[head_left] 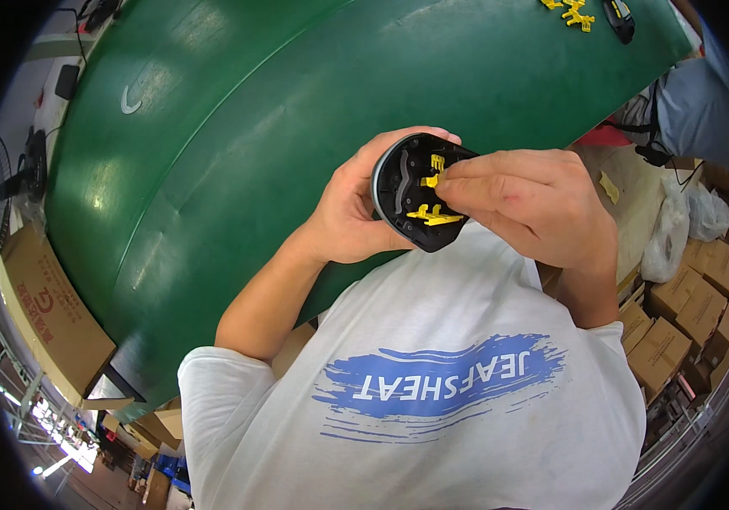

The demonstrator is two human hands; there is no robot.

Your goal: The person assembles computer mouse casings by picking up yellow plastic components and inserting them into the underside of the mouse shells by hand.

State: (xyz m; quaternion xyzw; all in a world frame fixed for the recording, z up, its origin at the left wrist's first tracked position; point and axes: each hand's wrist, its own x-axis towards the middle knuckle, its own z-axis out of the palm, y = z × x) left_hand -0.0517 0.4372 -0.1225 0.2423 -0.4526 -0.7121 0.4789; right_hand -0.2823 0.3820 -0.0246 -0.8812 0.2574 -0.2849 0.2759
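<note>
My left hand (351, 208) is wrapped round a black plastic shell (400, 223) with a rounded end and a pale rim, its hollow inside turned up. Two yellow plastic parts sit inside the shell. The lower yellow clip (435, 217) lies across it, apart from my fingers. At the upper yellow clip (431, 180) the thumb and fingertips of my right hand (534, 200) are pinched together, pressing or gripping it; the fingers cover part of it. A grey curved strip (404, 183) runs along the shell's inner left side.
Several yellow clips (579, 19) and a black shell piece (619, 19) lie at the far right of the green table (237, 136). A pale curved piece (130, 102) lies far left. Cardboard boxes (54, 314) stand beside the left edge, others stacked at right. Another person (709, 106) is at far right.
</note>
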